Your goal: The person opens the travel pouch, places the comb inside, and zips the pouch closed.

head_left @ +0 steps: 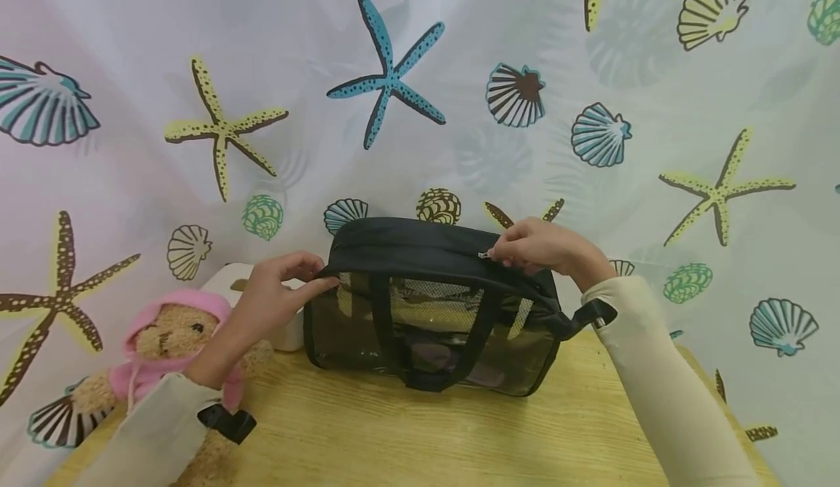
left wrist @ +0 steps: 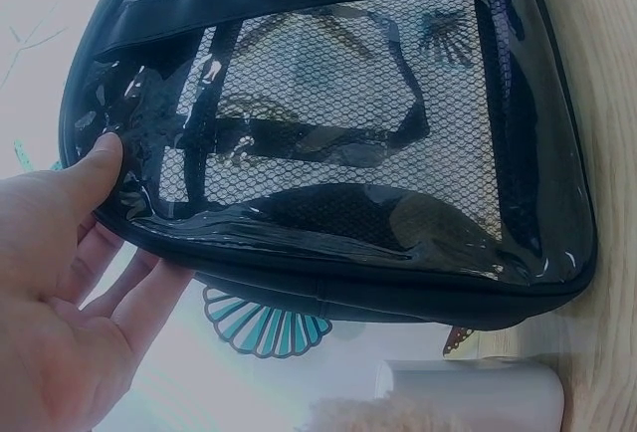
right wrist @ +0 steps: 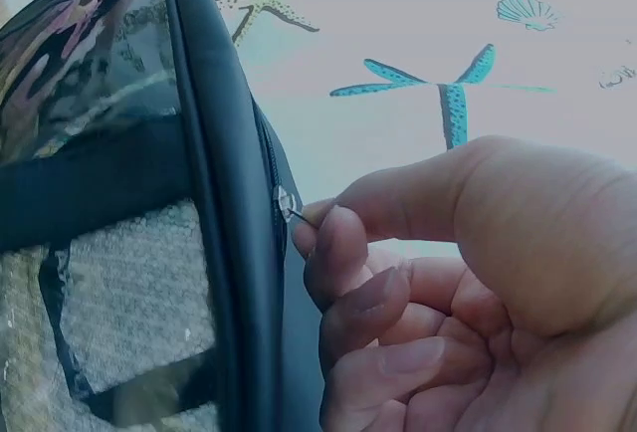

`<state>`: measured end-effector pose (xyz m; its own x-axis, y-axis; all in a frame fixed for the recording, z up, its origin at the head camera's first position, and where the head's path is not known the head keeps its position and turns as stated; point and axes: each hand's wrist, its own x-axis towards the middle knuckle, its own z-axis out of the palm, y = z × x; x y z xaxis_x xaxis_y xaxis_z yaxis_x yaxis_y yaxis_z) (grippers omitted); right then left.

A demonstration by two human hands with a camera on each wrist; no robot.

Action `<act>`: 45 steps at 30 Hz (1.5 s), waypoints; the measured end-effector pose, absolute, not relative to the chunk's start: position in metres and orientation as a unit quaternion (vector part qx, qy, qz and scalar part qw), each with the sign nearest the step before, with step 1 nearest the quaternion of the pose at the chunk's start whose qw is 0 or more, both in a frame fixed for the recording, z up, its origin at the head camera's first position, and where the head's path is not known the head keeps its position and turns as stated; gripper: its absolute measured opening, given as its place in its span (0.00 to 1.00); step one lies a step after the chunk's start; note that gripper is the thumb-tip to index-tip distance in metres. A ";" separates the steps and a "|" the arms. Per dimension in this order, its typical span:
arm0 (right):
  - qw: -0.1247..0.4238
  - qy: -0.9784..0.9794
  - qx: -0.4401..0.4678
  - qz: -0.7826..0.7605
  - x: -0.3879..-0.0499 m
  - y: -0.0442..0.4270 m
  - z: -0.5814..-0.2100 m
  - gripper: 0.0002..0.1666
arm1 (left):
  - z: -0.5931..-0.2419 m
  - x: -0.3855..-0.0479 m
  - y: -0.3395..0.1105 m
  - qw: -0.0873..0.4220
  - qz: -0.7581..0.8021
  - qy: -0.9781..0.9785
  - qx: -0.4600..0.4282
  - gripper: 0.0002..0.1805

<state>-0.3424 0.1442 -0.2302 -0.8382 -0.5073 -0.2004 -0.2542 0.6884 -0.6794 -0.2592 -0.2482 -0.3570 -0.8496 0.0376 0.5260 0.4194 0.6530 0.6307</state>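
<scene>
A see-through toiletry bag [head_left: 426,235] with black trim and black straps stands upright on the table. At its upper left corner my left hand [head_left: 272,294] pinches the edge, the thumb on the clear front panel and the fingers behind, as the left wrist view shows. My right hand [head_left: 545,246] pinches the small metal zipper pull [right wrist: 286,201] between thumb and index finger, right of the middle of the bag's top. Around that pull the other fingers are curled. Mesh [left wrist: 318,104] shows through the clear plastic; what lies inside is hard to make out.
A teddy bear [head_left: 177,330] in a pink hood sits at the left, partly behind my left arm. Behind it stands a white container [head_left: 286,334]. The yellow wooden table [head_left: 394,436] reaches back to a hanging cloth [head_left: 295,28] printed with starfish and shells.
</scene>
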 end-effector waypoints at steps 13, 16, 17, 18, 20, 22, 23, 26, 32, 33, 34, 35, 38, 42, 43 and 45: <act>0.192 0.900 -0.205 -0.333 -0.342 0.179 -0.235 0.17 | -0.357 -0.261 -0.250 0.248 -0.393 -0.875 -0.133 0.11; 0.194 0.899 -0.200 -0.339 -0.340 0.188 -0.236 0.17 | -0.356 -0.262 -0.249 0.246 -0.397 -0.874 -0.136 0.11; 0.195 0.899 -0.197 -0.340 -0.339 0.191 -0.236 0.17 | -0.356 -0.262 -0.249 0.245 -0.398 -0.874 -0.137 0.11; 0.194 0.899 -0.194 -0.342 -0.338 0.194 -0.236 0.17 | -0.356 -0.263 -0.249 0.244 -0.399 -0.873 -0.137 0.11; 0.193 0.899 -0.187 -0.346 -0.337 0.200 -0.237 0.16 | -0.356 -0.263 -0.249 0.241 -0.401 -0.873 -0.138 0.11; 0.192 0.899 -0.184 -0.349 -0.335 0.205 -0.238 0.16 | -0.356 -0.263 -0.249 0.240 -0.401 -0.873 -0.136 0.11; 0.191 0.898 -0.182 -0.351 -0.334 0.207 -0.239 0.16 | -0.357 -0.263 -0.249 0.241 -0.401 -0.874 -0.136 0.11; 0.192 0.898 -0.175 -0.355 -0.332 0.216 -0.242 0.16 | -0.358 -0.263 -0.249 0.241 -0.401 -0.873 -0.136 0.11; 0.203 0.893 -0.160 -0.368 -0.331 0.232 -0.254 0.17 | -0.358 -0.261 -0.249 0.243 -0.395 -0.875 -0.136 0.10; 0.205 0.892 -0.158 -0.371 -0.330 0.235 -0.256 0.16 | -0.359 -0.261 -0.249 0.242 -0.395 -0.875 -0.136 0.10; 0.207 0.891 -0.156 -0.374 -0.330 0.237 -0.258 0.15 | -0.359 -0.261 -0.250 0.241 -0.396 -0.875 -0.137 0.10; 0.208 0.889 -0.154 -0.378 -0.330 0.240 -0.260 0.15 | -0.359 -0.260 -0.250 0.240 -0.398 -0.875 -0.137 0.10; 0.214 0.884 -0.149 -0.387 -0.328 0.246 -0.264 0.12 | -0.359 -0.260 -0.250 0.236 -0.406 -0.872 -0.139 0.10; 0.217 0.881 -0.149 -0.393 -0.328 0.251 -0.267 0.13 | -0.359 -0.261 -0.250 0.237 -0.409 -0.871 -0.136 0.11; 0.217 0.880 -0.149 -0.395 -0.328 0.252 -0.268 0.12 | -0.359 -0.261 -0.250 0.239 -0.409 -0.870 -0.136 0.11; 0.217 0.879 -0.147 -0.399 -0.328 0.254 -0.269 0.12 | -0.359 -0.262 -0.250 0.243 -0.406 -0.871 -0.134 0.11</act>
